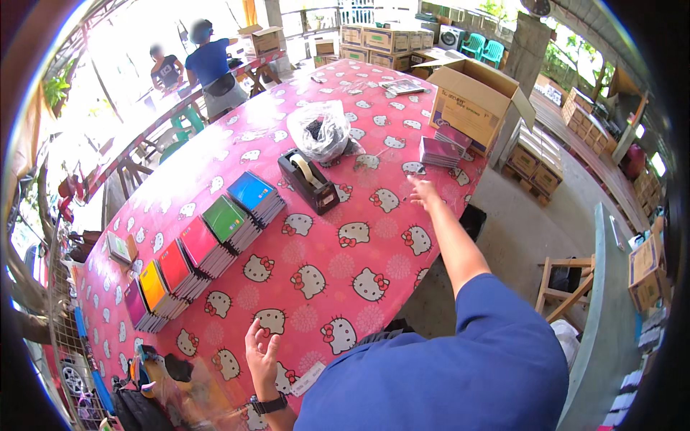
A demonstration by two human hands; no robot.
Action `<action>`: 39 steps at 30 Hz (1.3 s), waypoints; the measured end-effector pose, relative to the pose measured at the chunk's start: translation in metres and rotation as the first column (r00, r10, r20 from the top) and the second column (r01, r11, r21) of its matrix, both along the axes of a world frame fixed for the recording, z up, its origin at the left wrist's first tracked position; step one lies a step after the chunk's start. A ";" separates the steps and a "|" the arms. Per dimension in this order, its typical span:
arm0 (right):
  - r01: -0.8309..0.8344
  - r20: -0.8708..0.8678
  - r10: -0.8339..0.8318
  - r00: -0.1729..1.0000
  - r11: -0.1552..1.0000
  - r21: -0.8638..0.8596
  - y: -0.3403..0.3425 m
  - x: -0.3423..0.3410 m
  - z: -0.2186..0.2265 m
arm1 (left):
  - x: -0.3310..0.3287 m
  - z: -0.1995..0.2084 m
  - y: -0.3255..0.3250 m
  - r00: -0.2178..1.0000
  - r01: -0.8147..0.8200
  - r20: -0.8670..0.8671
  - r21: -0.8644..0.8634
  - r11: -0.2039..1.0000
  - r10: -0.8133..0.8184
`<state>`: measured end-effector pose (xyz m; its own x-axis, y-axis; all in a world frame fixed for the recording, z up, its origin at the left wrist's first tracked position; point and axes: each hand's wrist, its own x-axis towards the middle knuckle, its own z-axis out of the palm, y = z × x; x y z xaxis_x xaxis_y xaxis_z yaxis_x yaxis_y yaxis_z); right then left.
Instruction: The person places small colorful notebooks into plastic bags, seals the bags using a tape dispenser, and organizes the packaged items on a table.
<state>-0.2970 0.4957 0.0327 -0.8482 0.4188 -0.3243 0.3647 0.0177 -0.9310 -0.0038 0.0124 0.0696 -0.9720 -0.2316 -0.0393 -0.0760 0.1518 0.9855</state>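
Bare right hand (pixel 424 194) stretched toward purple-covered notebook stacks (pixel 439 152) on a pink, cat-patterned worktop (pixel 392 258).
The stacks sit beside an open brown cardboard carton (pixel 466 108), just beyond the right hand's loosely spread, empty fingers; the bare left hand (pixel 264 359), fingers parted, is near a slanting row of multicoloured notebooks (pixel 198 241).

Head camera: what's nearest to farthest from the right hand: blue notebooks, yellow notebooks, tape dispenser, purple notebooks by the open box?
1. Purple notebooks: just beyond the right hand, by the open cardboard box.
2. Tape dispenser: to the hand's left.
3. Blue notebooks: left of that.
4. Yellow notebooks: farthest left of these.
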 end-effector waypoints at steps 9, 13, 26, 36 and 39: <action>-0.382 -0.359 0.403 0.842 0.915 0.130 -0.191 0.071 -0.003 | 0.069 -0.022 -0.058 0.849 -0.527 -0.300 -0.533 0.662 0.434; -0.716 -0.391 0.721 0.571 0.671 0.192 -0.262 0.138 0.001 | 0.082 -0.034 -0.092 0.677 -0.649 -0.368 -0.708 0.280 0.638; -0.909 -0.138 0.967 -0.213 -0.145 0.391 -0.378 0.201 0.025 | 0.141 -0.065 -0.124 0.112 -0.984 -0.194 -0.161 0.081 0.974; -0.955 -0.134 0.955 -0.264 -0.279 -0.104 -0.469 0.247 0.026 | 0.123 -0.062 -0.083 0.347 -0.863 -0.505 -0.502 0.059 0.790; -0.953 -0.172 0.970 -0.172 -0.209 -0.221 -0.494 0.256 0.009 | 0.109 -0.047 -0.063 0.334 -0.898 -0.490 -0.426 0.114 0.805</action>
